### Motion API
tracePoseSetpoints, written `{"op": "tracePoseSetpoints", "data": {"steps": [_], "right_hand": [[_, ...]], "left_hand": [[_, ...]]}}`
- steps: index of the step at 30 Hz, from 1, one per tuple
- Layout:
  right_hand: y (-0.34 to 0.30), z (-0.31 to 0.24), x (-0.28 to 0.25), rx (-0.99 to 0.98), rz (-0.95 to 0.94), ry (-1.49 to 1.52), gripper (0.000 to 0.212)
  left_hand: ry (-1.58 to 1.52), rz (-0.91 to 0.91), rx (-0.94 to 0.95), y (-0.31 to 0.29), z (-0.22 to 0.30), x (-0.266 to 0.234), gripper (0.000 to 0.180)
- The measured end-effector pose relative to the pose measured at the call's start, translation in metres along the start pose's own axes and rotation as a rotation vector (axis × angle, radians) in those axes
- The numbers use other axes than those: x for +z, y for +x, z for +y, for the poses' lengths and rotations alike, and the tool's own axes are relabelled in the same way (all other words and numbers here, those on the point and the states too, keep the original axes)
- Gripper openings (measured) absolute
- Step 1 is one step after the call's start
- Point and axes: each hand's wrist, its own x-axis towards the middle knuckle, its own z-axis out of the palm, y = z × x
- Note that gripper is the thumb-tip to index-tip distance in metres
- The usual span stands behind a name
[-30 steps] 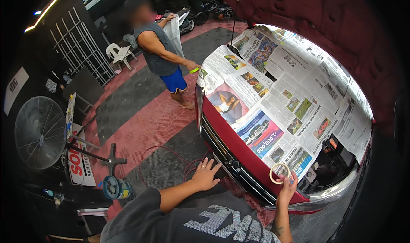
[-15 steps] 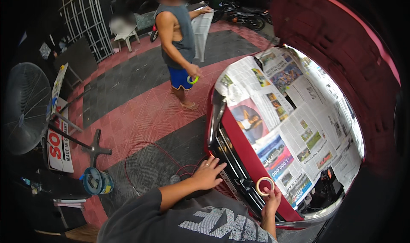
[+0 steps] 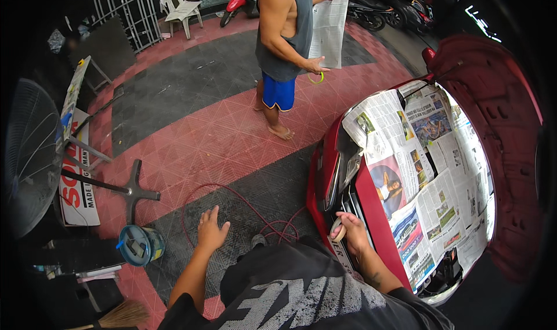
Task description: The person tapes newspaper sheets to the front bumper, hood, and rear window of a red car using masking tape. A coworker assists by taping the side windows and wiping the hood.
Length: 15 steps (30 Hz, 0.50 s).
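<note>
My right hand (image 3: 355,232) is closed around a roll of tan masking tape (image 3: 339,231), near the front of a red car (image 3: 378,209). Held out over the dark floor mat, my left hand (image 3: 212,230) has its fingers apart and nothing in it. Newspaper sheets (image 3: 444,193) cover most of the engine bay under the raised hood (image 3: 493,115). A gap at the near corner shows dark engine parts (image 3: 445,272). Beyond the car's front, a co-worker (image 3: 284,34) holds up a newspaper sheet (image 3: 329,34) and a green tape roll (image 3: 316,78).
A red hose (image 3: 243,203) loops over the floor between me and the car. To my left are a blue bucket (image 3: 155,246), a large fan (image 3: 29,156) with a cross-shaped base (image 3: 136,192) and a broom (image 3: 125,315). A white chair (image 3: 181,10) and motorcycles (image 3: 377,11) stand farther back.
My left hand has moved away from the car's front to the left. My right hand has drawn the tape back from the newspaper edge. My view has shifted left, and the co-worker's newspaper sheet is more open.
</note>
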Motion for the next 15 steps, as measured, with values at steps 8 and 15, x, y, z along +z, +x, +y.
{"op": "tracePoseSetpoints", "data": {"steps": [8,15], "right_hand": [[0.123,-0.04,0.072,0.173,-0.035,0.24,0.022],[0.309,-0.138,0.052,-0.08,-0.015,0.487,0.039]], "left_hand": [[-0.212,0.03,0.082,0.053,0.027,0.015,0.085],[-0.163,-0.094,0.095,0.153,0.032,0.022,0.085]]}}
